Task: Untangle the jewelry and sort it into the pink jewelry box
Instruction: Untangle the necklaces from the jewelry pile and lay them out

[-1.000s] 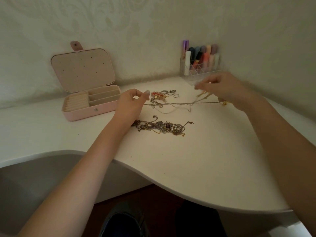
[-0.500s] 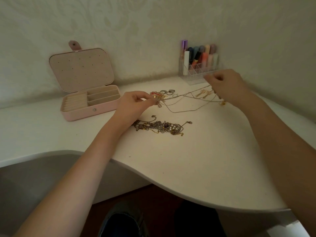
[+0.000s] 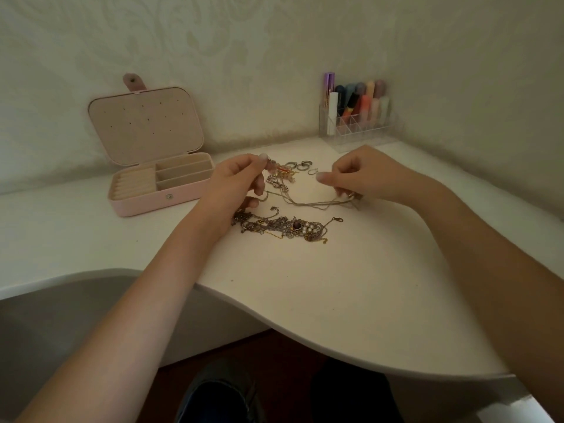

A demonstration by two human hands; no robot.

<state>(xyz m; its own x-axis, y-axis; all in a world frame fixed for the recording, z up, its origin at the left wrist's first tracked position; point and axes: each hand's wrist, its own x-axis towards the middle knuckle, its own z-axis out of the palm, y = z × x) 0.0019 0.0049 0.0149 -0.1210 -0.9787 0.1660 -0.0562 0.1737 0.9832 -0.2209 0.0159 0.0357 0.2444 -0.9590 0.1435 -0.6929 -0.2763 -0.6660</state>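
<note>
Left hand point(image 3: 232, 184) and right hand point(image 3: 363, 175), fingers curled, each pinch one end of a thin chain point(image 3: 308, 203) sagging onto the worktop point(image 3: 351, 300). One tangled jewelry pile point(image 3: 283, 225) lies just below; several rings point(image 3: 300, 165) behind; one open pink jewelry box point(image 3: 158, 181) left.

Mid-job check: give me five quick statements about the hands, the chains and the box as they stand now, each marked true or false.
1. The pink box stands open. True.
2. Both hands hold the thin chain. True: the left hand and the right hand each pinch an end.
3. The tangled pile lies inside the box. False: it lies on the table, nearer the person than the hands.
4. The box compartments already hold jewelry. False: they look empty.
5. The rings lie on the table between the hands. True.
</note>
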